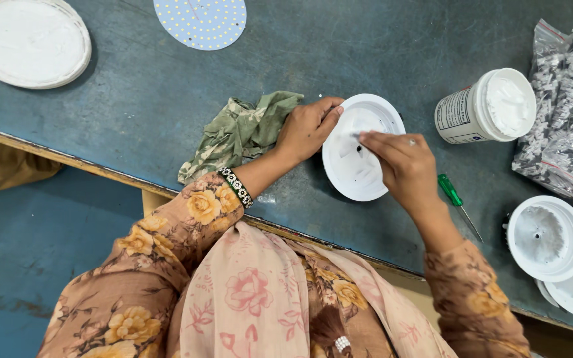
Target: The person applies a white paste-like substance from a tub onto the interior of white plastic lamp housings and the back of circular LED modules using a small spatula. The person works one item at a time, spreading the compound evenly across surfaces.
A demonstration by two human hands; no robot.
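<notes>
I see the left hand point(308, 127) gripping the rim of the white round housing point(351, 174), which lies near the front edge of the worktop point(167, 86). The right hand point(402, 166) is pinched narrow on a small thin tool, its tip inside the housing. In my judgement the left hand should hold the rim firm so the housing does not turn, and the right should move lightly. The open paste jar point(489, 106) stands just beside, the green screwdriver point(455, 201) near the right wrist.

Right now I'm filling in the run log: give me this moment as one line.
left hand: steadies white dish rim | right hand: fingertips inside dish | rag: beside left hand | paste tub, screwdriver: on table
</notes>
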